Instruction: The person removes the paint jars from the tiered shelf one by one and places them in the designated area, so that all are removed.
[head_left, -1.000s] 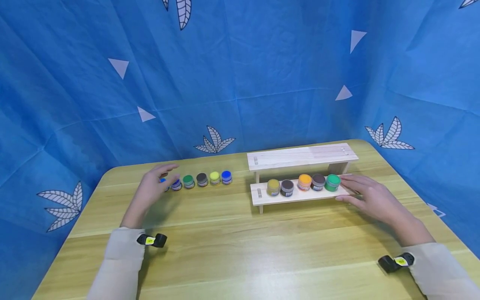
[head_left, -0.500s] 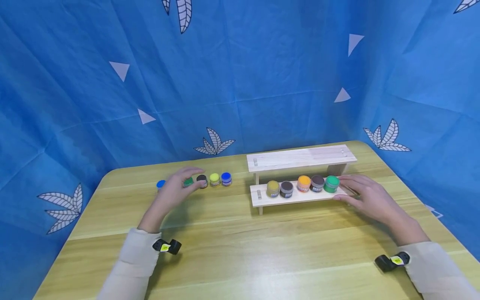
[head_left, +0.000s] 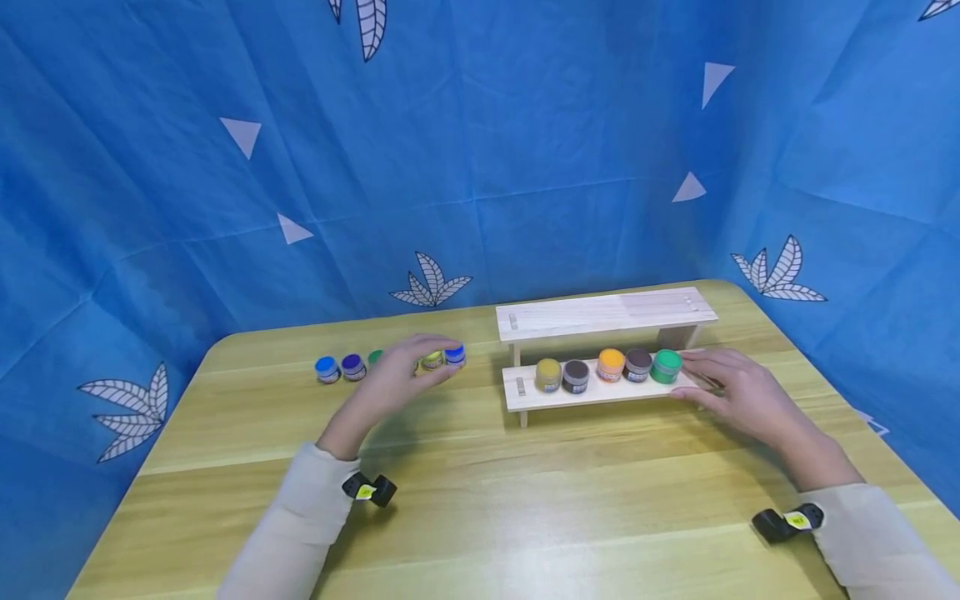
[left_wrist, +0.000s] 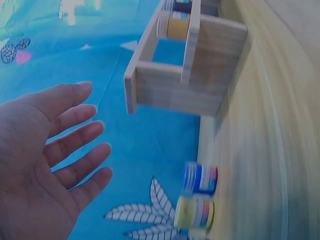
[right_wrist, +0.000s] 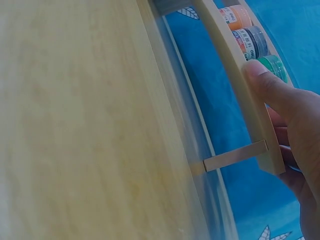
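Observation:
My left hand hovers over the row of small paint jars at the left, fingers relaxed and holding nothing. Its fingertips overlap a blue jar and a yellow jar at the row's right end. A green jar is partly covered by that hand; a dark jar is hidden behind it. On the right, my right hand grips the end of the lower tier of a two-tier wooden rack. Its thumb lies on the front edge, fingers behind, beside a green paint jar.
Along the lower tier stand an ochre jar, dark jars and an orange jar. A light blue jar and a purple-blue jar begin the left row. Blue patterned cloth hangs behind the wooden table.
My left hand has moved rightward along the row of jars, from the light blue jar to the blue one at the right end. The right hand has stayed at the rack's end.

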